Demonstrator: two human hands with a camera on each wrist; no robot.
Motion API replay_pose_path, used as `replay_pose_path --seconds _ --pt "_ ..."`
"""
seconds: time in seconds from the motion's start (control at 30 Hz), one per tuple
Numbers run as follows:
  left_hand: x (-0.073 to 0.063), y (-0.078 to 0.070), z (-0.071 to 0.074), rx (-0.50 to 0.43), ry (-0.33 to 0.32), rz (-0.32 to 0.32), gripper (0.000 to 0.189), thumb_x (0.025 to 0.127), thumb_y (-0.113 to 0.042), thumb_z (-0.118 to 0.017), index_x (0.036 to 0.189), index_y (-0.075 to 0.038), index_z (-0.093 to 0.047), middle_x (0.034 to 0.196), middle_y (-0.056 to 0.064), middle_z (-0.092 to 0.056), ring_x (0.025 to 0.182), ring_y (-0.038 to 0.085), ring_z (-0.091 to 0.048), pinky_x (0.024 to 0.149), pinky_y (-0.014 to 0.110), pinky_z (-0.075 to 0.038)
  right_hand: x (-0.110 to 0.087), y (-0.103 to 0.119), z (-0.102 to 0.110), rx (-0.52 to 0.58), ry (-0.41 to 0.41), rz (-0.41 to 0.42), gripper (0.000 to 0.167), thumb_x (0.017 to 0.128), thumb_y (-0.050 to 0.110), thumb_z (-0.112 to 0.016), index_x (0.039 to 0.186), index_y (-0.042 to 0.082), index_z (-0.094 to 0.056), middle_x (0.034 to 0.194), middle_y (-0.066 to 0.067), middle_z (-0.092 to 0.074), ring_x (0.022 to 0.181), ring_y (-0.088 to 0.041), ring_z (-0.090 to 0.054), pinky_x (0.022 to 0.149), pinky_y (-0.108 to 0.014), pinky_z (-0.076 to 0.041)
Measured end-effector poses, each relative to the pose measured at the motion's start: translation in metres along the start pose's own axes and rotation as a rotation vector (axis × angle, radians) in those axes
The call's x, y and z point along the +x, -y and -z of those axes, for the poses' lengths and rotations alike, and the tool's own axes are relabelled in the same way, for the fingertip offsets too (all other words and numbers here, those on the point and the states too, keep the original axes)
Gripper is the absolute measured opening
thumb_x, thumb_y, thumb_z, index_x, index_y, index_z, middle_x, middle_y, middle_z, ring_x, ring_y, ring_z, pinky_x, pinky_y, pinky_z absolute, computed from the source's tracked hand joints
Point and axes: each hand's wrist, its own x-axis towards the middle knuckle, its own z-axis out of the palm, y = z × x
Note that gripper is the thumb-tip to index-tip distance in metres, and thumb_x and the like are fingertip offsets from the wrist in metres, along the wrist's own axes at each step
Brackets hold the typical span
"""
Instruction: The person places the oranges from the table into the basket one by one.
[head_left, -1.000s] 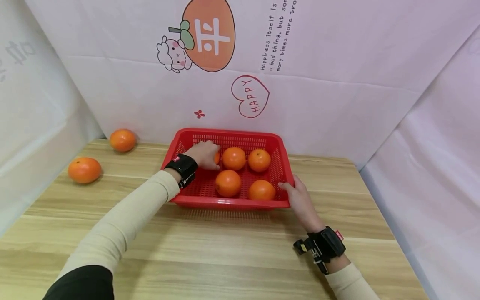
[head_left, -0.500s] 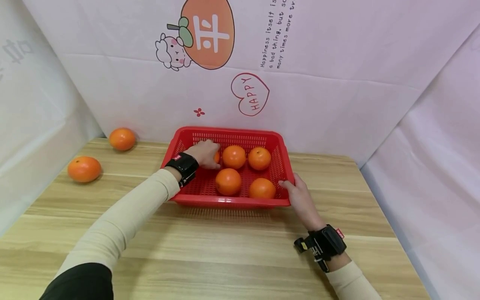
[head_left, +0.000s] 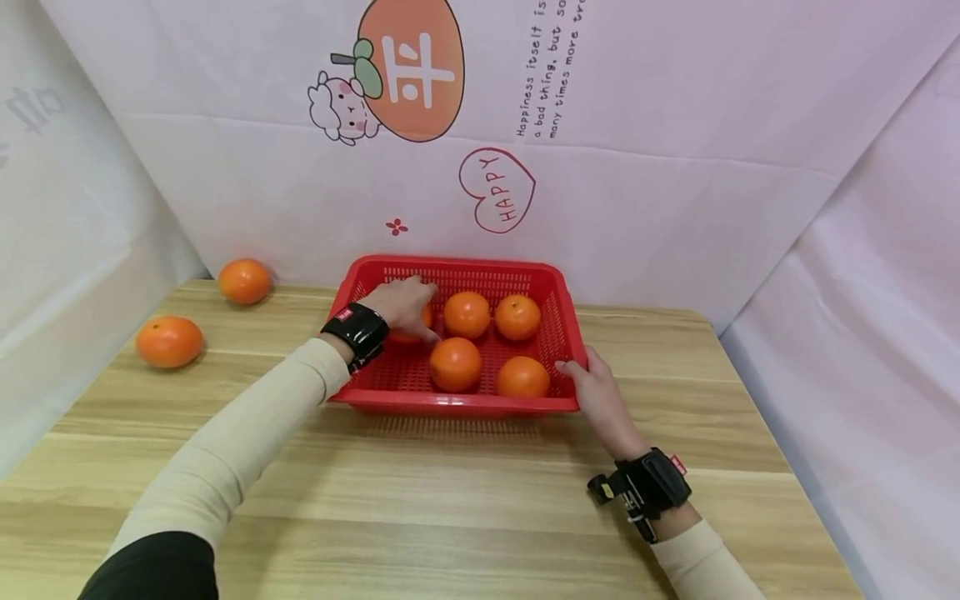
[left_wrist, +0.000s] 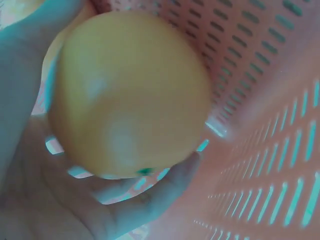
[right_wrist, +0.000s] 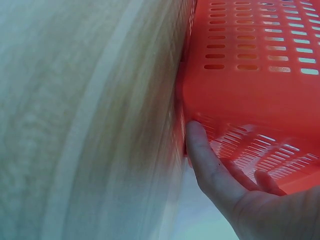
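Observation:
A red slotted plastic basket (head_left: pixel 457 405) stands on the table with several oranges in it. My left hand (head_left: pixel 401 303) reaches into its left end, over an orange (left_wrist: pixel 130 95) that it partly hides in the head view. In the left wrist view the fingers curve loosely below this orange, with bright gaps showing between them and its skin; the thumb lies along the other side. My right hand (head_left: pixel 600 404) grips the basket's right end near the front corner, thumb over the rim. Closest to the left thumb is another orange (head_left: pixel 456 365).
Two more oranges lie outside the basket at the table's left, one near the back (head_left: pixel 244 282) and one farther forward (head_left: pixel 169 342). A white printed cloth (head_left: pixel 637 217) hangs right behind the basket, and white cloth also borders both sides of the wooden table (head_left: pixel 465 508).
My left hand has drawn slightly left and its thumb and fingers have spread apart, baring more of the orange under it. The right hand keeps its grip on the basket.

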Motion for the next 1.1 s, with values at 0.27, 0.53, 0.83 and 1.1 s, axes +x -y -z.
replay_pose_path --seconds 0.27,0.53,0.83,1.1 --pt "-0.004 0.004 0.016 -0.087 0.042 0.018 0.103 0.08 -0.058 -0.086 0.157 -0.006 -0.044 0.148 0.019 -0.056 0.135 0.036 -0.055 0.115 0.056 -0.048 -0.002 0.002 0.001 0.009 -0.01 0.0 0.043 0.108 0.019 -0.044 0.147 0.003 -0.046 0.143 -0.018 -0.055 0.119 -0.027 -0.056 0.094 -0.025 -0.047" --pt "-0.014 0.006 0.032 -0.084 0.001 0.003 0.098 0.082 -0.064 -0.081 0.152 -0.005 -0.046 0.145 0.018 -0.056 0.134 0.036 -0.055 0.114 0.056 -0.049 -0.003 0.003 0.0 0.005 -0.012 0.0 0.041 0.108 0.019 -0.044 0.146 0.002 -0.047 0.141 -0.019 -0.056 0.117 -0.026 -0.057 0.093 -0.025 -0.047" --pt "-0.025 0.013 0.047 -0.115 -0.107 -0.044 0.092 0.081 -0.063 -0.083 0.145 -0.003 -0.053 0.143 0.019 -0.058 0.131 0.035 -0.057 0.112 0.054 -0.05 -0.003 0.004 -0.001 0.002 -0.013 -0.004 0.042 0.108 0.02 -0.045 0.147 0.003 -0.047 0.141 -0.019 -0.056 0.115 -0.026 -0.058 0.091 -0.023 -0.048" --pt "-0.039 0.022 0.055 -0.121 -0.163 -0.032 0.088 0.081 -0.064 -0.082 0.14 -0.004 -0.054 0.141 0.019 -0.058 0.123 0.034 -0.06 0.106 0.052 -0.054 -0.003 0.003 -0.002 -0.008 -0.02 0.002 0.041 0.108 0.02 -0.045 0.145 0.003 -0.048 0.14 -0.02 -0.056 0.113 -0.025 -0.058 0.093 -0.026 -0.048"
